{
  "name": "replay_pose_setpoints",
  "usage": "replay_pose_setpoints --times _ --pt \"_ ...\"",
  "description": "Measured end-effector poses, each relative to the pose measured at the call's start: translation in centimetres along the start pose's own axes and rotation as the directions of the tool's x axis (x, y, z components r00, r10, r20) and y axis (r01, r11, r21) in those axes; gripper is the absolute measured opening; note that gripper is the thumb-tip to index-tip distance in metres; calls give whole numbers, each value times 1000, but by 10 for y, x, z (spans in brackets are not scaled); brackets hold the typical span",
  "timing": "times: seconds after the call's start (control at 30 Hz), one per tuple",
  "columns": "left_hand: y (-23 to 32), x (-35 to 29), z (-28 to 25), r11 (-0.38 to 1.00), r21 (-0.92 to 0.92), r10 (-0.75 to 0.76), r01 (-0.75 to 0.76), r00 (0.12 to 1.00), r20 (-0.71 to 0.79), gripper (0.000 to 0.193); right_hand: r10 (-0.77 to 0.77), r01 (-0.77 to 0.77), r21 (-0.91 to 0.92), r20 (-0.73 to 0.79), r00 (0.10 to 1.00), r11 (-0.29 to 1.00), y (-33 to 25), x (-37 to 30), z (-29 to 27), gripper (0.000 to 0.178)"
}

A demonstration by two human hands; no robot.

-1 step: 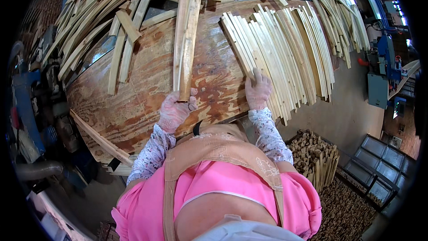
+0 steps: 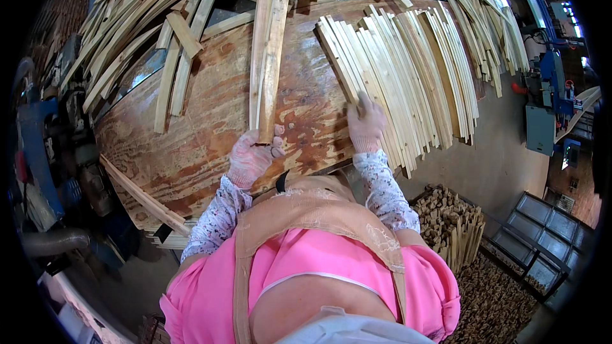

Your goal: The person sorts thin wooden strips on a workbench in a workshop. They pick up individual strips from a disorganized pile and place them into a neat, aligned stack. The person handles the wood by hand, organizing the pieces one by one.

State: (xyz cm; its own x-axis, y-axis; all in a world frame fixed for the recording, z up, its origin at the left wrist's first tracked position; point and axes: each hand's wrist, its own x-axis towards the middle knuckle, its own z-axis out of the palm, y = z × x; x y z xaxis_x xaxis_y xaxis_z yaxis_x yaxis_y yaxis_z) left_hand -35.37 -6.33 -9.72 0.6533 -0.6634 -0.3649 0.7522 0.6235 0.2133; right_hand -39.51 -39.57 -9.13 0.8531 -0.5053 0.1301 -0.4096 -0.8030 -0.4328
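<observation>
Our left hand is closed around the near ends of two long wooden strips, which run outward across the bench. Our right hand, slightly blurred, lies at the left edge of the slat row; we cannot tell whether it grips.

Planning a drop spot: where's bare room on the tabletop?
Two patches on the plywood tabletop: the wider between the heaped strips at upper left and the wooden strips in the left hand; the narrower between those and the strip row by the right hand. Crowded: far edge and right side.
</observation>
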Motion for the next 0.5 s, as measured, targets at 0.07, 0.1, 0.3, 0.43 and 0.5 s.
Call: replay_pose_setpoints --times 0.07,0.1,0.3,0.43,0.5 --pt "-9 -1 1 998 53 -25 25 1000 11 59 58 -263 719 297 953 643 -41 17 15 56" --pt "-15 -1 4 998 43 -56 55 998 6 57 18 -253 694 327 945 674 -57 24 26 59" --pt "-39 0 5 934 328 -113 141 988 -103 47 -2 -520 544 692 722 658 -138 50 29 65" --pt "-32 30 -2 844 524 -60 116 991 -123 44 35 -480 580 613 789 658 -83 38 65 63" --pt "-25 59 26 771 636 109 -28 990 -88 40 22 -510 594 638 770 622 -71 28 57 62"
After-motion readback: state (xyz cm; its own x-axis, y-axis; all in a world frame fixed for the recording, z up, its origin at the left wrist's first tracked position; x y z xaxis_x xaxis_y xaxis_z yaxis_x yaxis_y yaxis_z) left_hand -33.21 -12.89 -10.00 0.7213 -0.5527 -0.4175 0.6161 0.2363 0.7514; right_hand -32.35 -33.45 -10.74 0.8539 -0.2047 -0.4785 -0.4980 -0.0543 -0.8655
